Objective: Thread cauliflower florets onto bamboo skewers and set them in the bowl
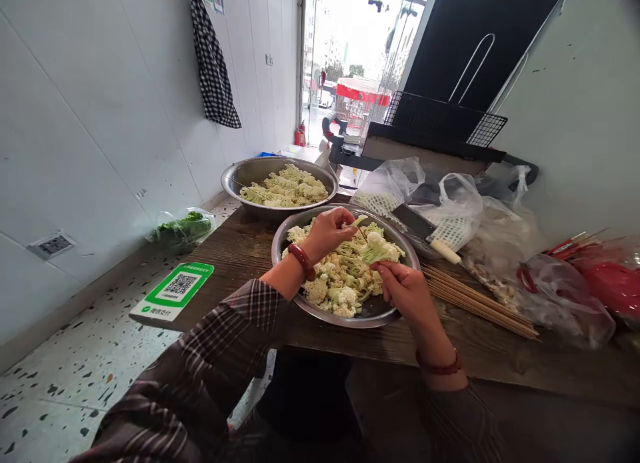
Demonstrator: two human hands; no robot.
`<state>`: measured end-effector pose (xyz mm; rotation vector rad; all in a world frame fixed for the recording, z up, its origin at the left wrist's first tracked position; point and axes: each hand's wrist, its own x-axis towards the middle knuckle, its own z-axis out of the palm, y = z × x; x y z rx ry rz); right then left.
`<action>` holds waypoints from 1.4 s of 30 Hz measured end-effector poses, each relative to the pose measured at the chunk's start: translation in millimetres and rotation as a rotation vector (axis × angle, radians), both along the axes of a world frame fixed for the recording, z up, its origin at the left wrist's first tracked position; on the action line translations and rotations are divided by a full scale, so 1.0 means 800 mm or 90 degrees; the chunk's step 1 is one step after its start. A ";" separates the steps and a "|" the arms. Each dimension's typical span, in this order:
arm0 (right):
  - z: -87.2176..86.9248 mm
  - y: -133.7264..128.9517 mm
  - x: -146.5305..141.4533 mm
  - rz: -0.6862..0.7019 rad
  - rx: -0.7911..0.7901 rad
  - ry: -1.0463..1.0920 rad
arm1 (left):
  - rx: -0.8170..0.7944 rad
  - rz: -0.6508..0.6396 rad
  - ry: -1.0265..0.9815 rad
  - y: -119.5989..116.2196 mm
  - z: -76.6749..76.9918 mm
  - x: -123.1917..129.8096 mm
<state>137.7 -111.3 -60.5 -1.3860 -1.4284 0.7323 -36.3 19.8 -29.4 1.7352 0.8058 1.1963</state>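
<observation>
My left hand (327,235) is above the near metal basin (280,249), its fingers pinched on a small pale-green cauliflower floret (359,220). Just below those fingers shows a short length of thin brown skewer (363,235), running towards a larger cauliflower piece (381,249). At that piece's lower edge my right hand (403,288) is closed, thumb and finger together, seemingly on the skewer's other end, which is mostly hidden. Loose cauliflower florets (345,299) fill the basin under both hands.
Behind stands a second metal basin (230,183) with skewered cauliflower. To the right lie bamboo skewers (475,299), a cleaver (444,249), plastic bags (460,199) and a red bag (613,283). A green payment-code card (200,269) lies on the table's left corner.
</observation>
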 end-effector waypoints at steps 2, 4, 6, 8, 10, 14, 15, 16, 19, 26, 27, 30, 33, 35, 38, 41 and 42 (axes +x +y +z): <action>-0.001 0.001 0.000 -0.005 -0.003 0.001 | 0.047 0.033 0.045 -0.001 0.003 -0.001; -0.002 0.002 0.000 -0.007 -0.003 0.007 | 0.081 0.069 0.087 -0.004 0.007 -0.001; -0.003 0.003 0.000 -0.008 0.000 0.010 | 0.101 0.099 0.119 -0.007 0.012 0.000; -0.003 0.004 -0.001 -0.010 0.000 0.007 | 0.124 0.128 0.144 -0.010 0.015 0.001; -0.002 0.003 -0.001 -0.017 -0.004 0.001 | 0.160 0.156 0.163 -0.012 0.017 0.003; -0.001 0.002 0.000 -0.024 -0.005 -0.011 | 0.229 0.186 0.176 -0.015 0.016 0.004; -0.001 0.001 0.000 -0.025 -0.003 -0.013 | 0.240 0.188 0.180 -0.015 0.016 0.005; -0.001 0.001 0.001 -0.028 0.001 -0.015 | 0.250 0.189 0.184 -0.015 0.015 0.005; -0.002 0.001 0.001 -0.041 0.016 -0.023 | 0.271 0.185 0.201 -0.016 0.014 0.008; -0.001 0.000 -0.001 -0.043 0.015 0.000 | 0.292 0.141 0.208 -0.015 0.014 0.008; 0.000 0.000 -0.001 -0.046 0.016 0.002 | 0.290 0.138 0.208 -0.015 0.014 0.008; 0.001 -0.002 -0.002 -0.062 0.023 0.002 | 0.274 0.127 0.205 -0.015 0.014 0.008; 0.001 -0.001 -0.002 -0.068 0.025 0.009 | 0.248 0.115 0.193 -0.016 0.014 0.008; 0.001 0.000 -0.002 -0.071 0.024 0.016 | 0.232 0.109 0.180 -0.017 0.015 0.008; 0.002 0.000 -0.002 -0.073 0.021 0.032 | 0.209 0.097 0.159 -0.018 0.017 0.007; 0.005 -0.001 -0.001 -0.066 0.022 0.053 | 0.183 0.093 0.144 -0.019 0.019 0.005; 0.006 -0.002 -0.001 -0.062 0.023 0.059 | 0.175 0.091 0.139 -0.019 0.019 0.005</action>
